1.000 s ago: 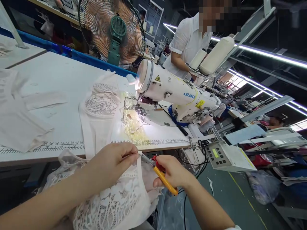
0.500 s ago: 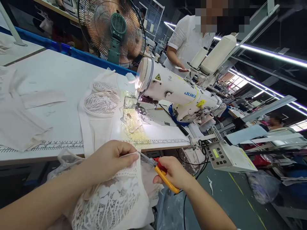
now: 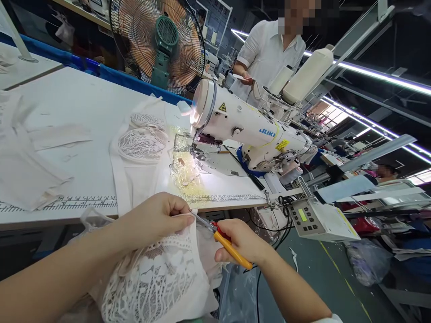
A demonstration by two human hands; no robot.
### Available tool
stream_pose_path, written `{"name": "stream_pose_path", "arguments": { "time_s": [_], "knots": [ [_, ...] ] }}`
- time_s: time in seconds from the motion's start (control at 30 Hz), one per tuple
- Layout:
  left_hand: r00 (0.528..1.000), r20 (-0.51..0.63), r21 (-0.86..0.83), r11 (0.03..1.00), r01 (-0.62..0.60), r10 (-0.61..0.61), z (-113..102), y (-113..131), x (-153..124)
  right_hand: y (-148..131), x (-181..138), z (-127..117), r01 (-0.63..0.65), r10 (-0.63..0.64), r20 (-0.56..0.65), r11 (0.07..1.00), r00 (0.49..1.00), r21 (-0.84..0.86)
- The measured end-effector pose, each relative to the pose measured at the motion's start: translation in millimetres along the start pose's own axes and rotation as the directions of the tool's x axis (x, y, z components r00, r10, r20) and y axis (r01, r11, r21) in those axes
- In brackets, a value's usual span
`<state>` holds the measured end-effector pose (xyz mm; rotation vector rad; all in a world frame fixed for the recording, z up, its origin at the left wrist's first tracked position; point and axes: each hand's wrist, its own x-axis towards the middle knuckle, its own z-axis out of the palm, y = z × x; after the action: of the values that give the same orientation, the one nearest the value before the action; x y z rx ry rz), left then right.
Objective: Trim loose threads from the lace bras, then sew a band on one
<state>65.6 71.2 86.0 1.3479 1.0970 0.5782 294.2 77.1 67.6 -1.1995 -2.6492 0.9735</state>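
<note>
My left hand (image 3: 168,215) pinches the upper edge of a pale lace bra (image 3: 155,278), which hangs down in front of the table edge. In my right hand (image 3: 240,242) is a pair of thread snips (image 3: 232,251) with orange and red handles. Their blades reach the fabric edge right beside my left fingertips; whether they touch it I cannot tell. Behind my hands, another pale lace bra (image 3: 141,143) lies on the white table. To its right stands a white sewing machine (image 3: 249,121) with its lamp lit over the needle area.
More pale fabric pieces (image 3: 27,157) lie on the table's left side. A ruler strip (image 3: 222,198) runs along the front edge. A large fan (image 3: 158,45) stands behind the table. A person in a white shirt (image 3: 266,54) stands beyond the machine. A control box (image 3: 313,220) juts out at right.
My hands, the bra and the snips have shifted very slightly upward. Behind the machine, the other person's hand has moved left and up, holding a pale piece.
</note>
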Motion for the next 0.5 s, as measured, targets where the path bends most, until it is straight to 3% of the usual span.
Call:
{"name": "stream_pose_path", "arguments": {
  "time_s": [0.2,0.5],
  "knots": [
    [1.0,0.031,-0.024,1.0,-0.004,0.005,-1.9,-2.1,1.7,-4.3,-0.5,0.7,0.017,-0.019,0.047,0.998,0.999,0.055],
    [0.998,0.053,-0.046,0.999,0.027,-0.025,-4.2,-1.0,0.7,-3.3,-0.5,6.7,-0.007,0.007,0.002,0.992,1.0,0.123]
  ]
}}
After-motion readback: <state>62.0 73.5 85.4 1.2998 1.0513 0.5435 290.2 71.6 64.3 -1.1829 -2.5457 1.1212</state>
